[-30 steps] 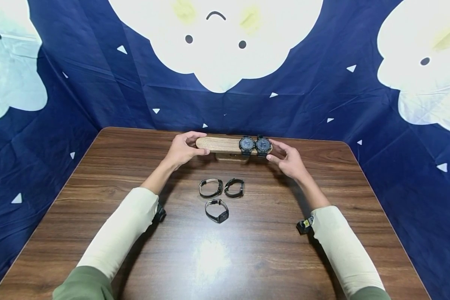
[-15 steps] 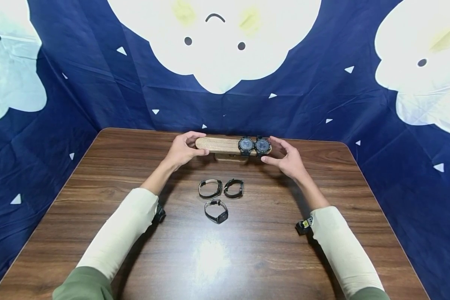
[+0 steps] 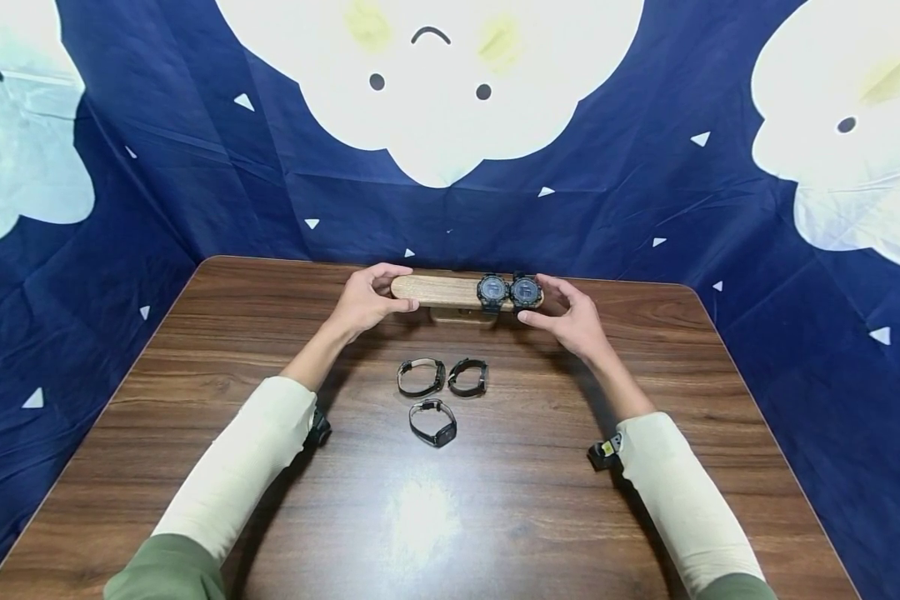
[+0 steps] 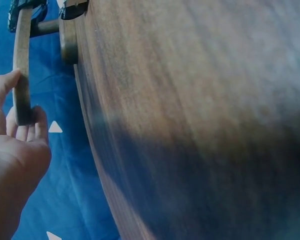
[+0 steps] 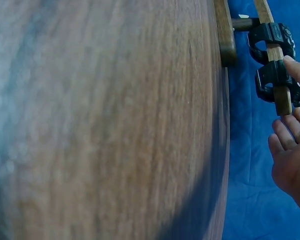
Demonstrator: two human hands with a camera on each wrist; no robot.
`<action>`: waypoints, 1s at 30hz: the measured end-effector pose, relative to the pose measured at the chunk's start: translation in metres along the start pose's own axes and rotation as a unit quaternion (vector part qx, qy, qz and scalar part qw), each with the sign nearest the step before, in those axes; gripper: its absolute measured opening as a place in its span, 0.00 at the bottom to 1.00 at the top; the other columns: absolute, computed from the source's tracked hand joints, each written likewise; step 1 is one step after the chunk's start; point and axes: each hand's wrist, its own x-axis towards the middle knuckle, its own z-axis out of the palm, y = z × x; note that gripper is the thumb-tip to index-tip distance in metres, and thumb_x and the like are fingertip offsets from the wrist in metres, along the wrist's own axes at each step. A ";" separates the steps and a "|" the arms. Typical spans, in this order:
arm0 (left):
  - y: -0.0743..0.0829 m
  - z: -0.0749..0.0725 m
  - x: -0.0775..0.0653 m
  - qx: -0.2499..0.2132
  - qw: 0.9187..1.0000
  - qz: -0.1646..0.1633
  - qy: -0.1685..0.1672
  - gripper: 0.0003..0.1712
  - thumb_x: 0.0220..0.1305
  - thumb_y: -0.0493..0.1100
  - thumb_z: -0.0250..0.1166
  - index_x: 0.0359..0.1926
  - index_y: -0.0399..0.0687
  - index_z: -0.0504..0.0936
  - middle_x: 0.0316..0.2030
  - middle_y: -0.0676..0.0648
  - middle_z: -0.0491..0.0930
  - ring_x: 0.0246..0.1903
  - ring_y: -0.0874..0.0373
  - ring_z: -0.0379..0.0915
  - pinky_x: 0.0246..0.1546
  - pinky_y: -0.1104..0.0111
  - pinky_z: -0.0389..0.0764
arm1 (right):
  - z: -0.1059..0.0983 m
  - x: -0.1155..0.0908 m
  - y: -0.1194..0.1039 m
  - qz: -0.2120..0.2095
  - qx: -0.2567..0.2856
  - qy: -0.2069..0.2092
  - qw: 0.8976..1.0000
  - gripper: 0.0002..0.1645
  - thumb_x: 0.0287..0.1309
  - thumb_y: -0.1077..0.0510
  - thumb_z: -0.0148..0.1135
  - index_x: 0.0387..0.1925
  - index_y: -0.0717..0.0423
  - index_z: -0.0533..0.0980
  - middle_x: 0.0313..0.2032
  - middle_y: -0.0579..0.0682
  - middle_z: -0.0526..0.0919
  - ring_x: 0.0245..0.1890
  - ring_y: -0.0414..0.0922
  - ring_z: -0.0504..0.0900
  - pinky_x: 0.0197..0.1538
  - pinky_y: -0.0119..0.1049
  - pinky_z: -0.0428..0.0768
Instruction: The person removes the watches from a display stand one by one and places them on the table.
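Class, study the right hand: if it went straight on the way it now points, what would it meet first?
Most likely the rightmost black, round-faced watch on the light-brown, round-ended wooden bar. The right hand has its thumb right beside that watch, perhaps touching; depth there is unclear.

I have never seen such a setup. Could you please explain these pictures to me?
No machine: these are a person's left hand and right hand, bare. One picture comes from a camera on the head; the other two from wrist cameras. Three loose watches lie on the table. Beyond them is a wooden stand, with two bulky watches around its right end. The left hand holds its left end. The right hand is at the outermost watch; whether it grips is unclear.
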 end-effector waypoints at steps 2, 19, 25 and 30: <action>0.000 0.000 0.000 0.000 1.000 0.001 0.000 0.38 0.57 0.30 0.85 0.69 0.34 0.84 0.61 0.31 0.89 0.50 0.58 0.84 0.53 0.75 0.84 | 0.000 0.000 0.000 0.002 -0.001 0.001 1.000 0.50 0.58 0.49 0.88 0.79 0.51 0.77 0.76 0.56 0.82 0.78 0.58 0.78 0.84 0.60 0.70; 0.001 0.001 0.000 0.014 1.000 -0.010 0.003 0.40 0.57 0.34 0.87 0.70 0.34 0.84 0.62 0.31 0.89 0.51 0.57 0.83 0.51 0.80 0.81 | 0.004 0.001 0.001 0.005 -0.003 0.014 1.000 0.49 0.57 0.49 0.89 0.78 0.50 0.78 0.73 0.61 0.84 0.76 0.60 0.80 0.83 0.61 0.72; 0.001 0.000 0.000 0.011 1.000 -0.006 0.002 0.39 0.57 0.33 0.86 0.70 0.34 0.84 0.62 0.31 0.89 0.50 0.59 0.84 0.53 0.78 0.82 | 0.006 0.001 0.001 0.009 -0.003 0.016 1.000 0.50 0.56 0.49 0.90 0.78 0.50 0.78 0.74 0.61 0.84 0.77 0.60 0.79 0.83 0.62 0.72; 0.001 0.000 0.001 0.004 1.000 -0.006 -0.001 0.39 0.57 0.32 0.86 0.70 0.34 0.84 0.62 0.30 0.89 0.49 0.62 0.84 0.54 0.76 0.83 | 0.009 0.002 0.001 0.010 0.012 0.019 1.000 0.50 0.55 0.51 0.90 0.78 0.51 0.78 0.73 0.62 0.84 0.77 0.60 0.79 0.84 0.60 0.71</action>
